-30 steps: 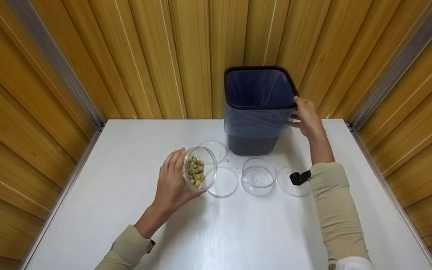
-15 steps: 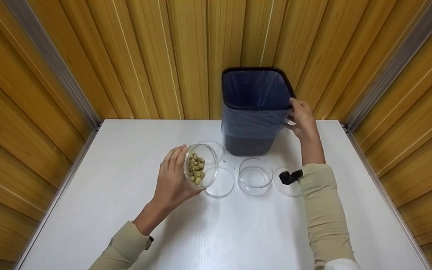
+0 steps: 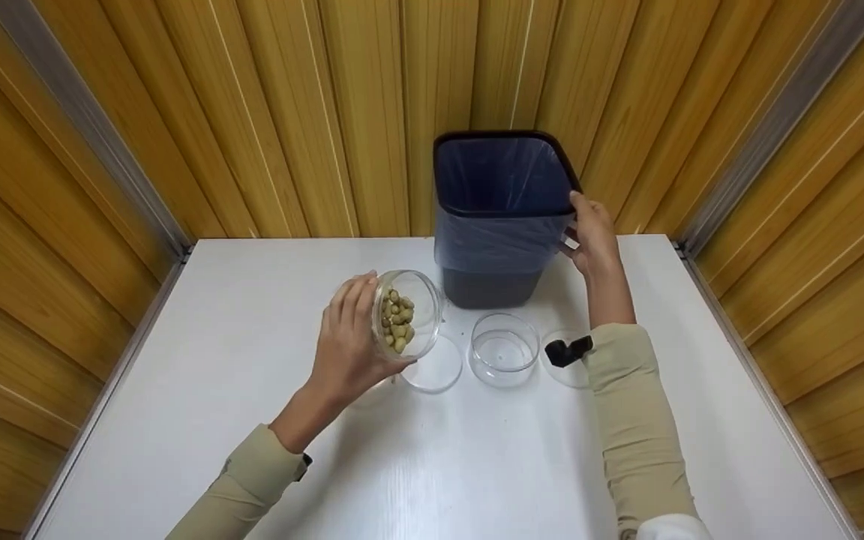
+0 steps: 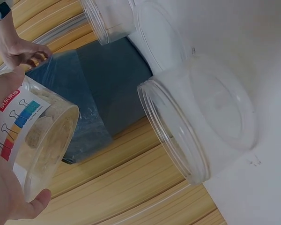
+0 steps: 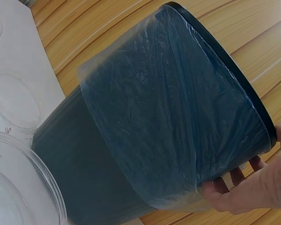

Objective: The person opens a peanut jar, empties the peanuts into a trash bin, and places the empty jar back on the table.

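My left hand (image 3: 346, 337) grips a clear plastic jar (image 3: 424, 322), tilted so its mouth faces the head camera. Small tan-green, nut-like pieces (image 3: 399, 324) lie inside; their exact kind is unclear. A label (image 4: 21, 123) with pictures of binder clips shows on the jar's side. At the back of the table stands a dark trash can (image 3: 492, 289), lined with a translucent bag (image 5: 145, 93). My right hand (image 3: 595, 236) holds its right rim, thumb on top and fingers below. The held jar is in front and left of the can, apart from it.
A clear jar (image 3: 505, 352) stands in front of the can, with round clear lids (image 3: 433, 369) on either side. Another clear jar (image 4: 225, 103) shows in the left wrist view. Wood-patterned walls (image 3: 372, 112) surround the white table (image 3: 462, 465).
My left hand has moved the jar slightly back and closer to the trash can, with the pieces still inside. My right hand keeps holding the rim. The head view has shifted a little.
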